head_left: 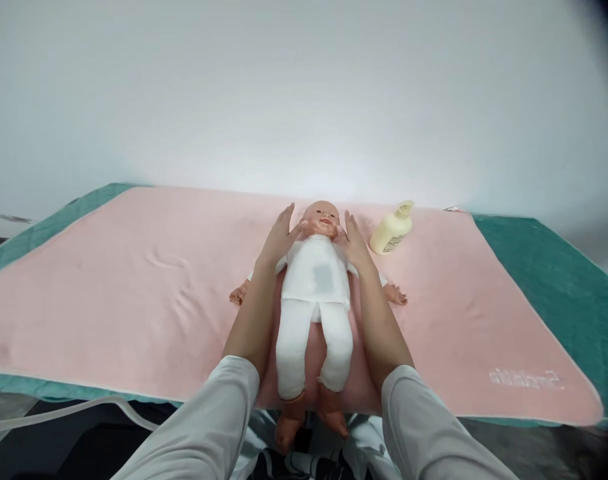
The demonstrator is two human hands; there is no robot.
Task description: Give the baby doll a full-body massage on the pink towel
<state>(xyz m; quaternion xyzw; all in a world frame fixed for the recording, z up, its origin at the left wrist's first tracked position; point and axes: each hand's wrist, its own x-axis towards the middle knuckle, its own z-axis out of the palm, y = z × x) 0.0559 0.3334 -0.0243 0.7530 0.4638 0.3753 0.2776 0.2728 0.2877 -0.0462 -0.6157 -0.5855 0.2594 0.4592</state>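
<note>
A baby doll in white clothes lies on its back on a pink blanket, head away from me and feet toward me. My left hand is beside the left of its head, fingers stretched out and thumb at the cheek. On the other side, my right hand mirrors it, fingers extended and thumb near the doll's jaw. Both hands look empty, though the exact contact with the face is too small to tell. The doll's arms spread out sideways, partly hidden under my forearms.
A pale yellow pump bottle stands right of the doll's head. Under the blanket lies a green quilted pad. A white wall rises behind. At the lower left, a pale tube runs below the near edge.
</note>
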